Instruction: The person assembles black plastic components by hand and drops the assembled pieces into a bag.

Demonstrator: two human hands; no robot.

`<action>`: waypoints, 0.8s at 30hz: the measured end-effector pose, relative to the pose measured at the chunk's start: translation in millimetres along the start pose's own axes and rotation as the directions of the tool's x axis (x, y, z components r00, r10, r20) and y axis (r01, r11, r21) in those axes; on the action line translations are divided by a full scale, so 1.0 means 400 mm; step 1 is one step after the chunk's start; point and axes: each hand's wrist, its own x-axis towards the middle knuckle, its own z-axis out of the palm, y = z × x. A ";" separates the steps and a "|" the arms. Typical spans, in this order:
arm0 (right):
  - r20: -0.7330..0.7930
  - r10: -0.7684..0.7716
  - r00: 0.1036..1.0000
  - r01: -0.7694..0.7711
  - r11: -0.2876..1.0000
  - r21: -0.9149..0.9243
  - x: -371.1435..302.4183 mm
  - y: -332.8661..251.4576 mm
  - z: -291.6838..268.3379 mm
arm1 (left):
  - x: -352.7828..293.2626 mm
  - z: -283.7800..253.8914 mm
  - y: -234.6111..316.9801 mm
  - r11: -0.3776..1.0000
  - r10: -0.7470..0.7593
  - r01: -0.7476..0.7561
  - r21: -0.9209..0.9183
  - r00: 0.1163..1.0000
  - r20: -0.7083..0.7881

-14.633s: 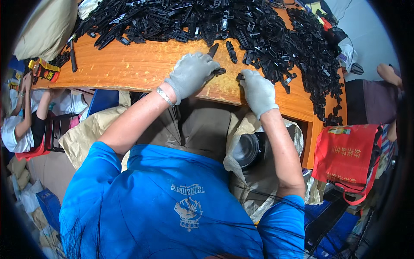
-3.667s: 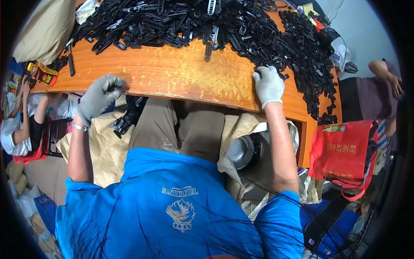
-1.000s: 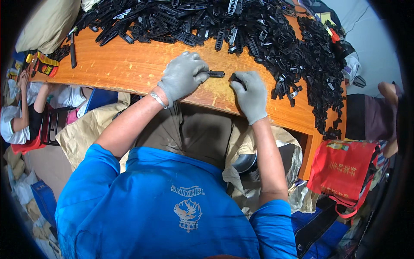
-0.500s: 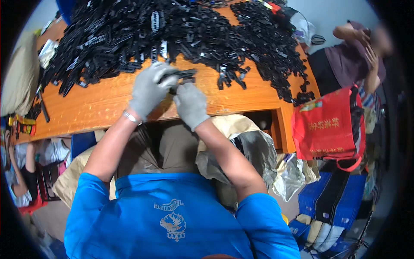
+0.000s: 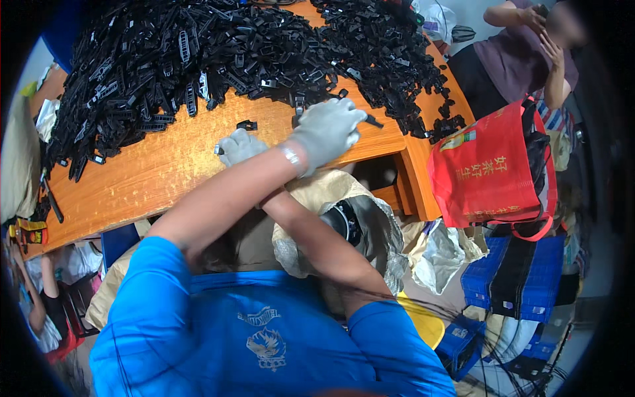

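My two arms cross, with the left forearm over the right. My left hand, in a grey glove with a metal band at the wrist, is over the table's front right part. A short black plastic strip sticks out from its closed fingertips. My right hand, also gloved, is low over the table further left, partly hidden by the left forearm. Its fingers are curled, and a small dark piece with a shiny end shows at them. Just beyond it lies a loose black clip.
A large heap of black plastic ladder straps and clips covers the far part of the wooden table. An open sack is at my lap beside an open drawer. A red bag hangs at right; a person sits beyond.
My hands were together on a black piece; now they are apart and the arms cross. The left hand has swung right with a black strip; the right has moved left. The view has shifted.
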 end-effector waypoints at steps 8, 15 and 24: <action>-0.102 -0.041 0.994 0.044 0.999 0.021 -0.020 -0.025 -0.025 | -0.425 -0.290 -0.159 0.977 -0.211 0.191 -0.091 0.895 -0.392; -0.210 -0.089 0.974 0.095 0.995 0.018 -0.021 -0.034 -0.034 | -0.533 -0.245 -0.355 0.895 -0.394 0.444 0.046 0.833 -0.389; -0.151 -0.083 0.985 0.075 0.995 -0.061 -0.009 -0.055 -0.031 | -0.432 -0.271 -0.386 0.763 -0.525 0.628 0.149 0.738 -0.424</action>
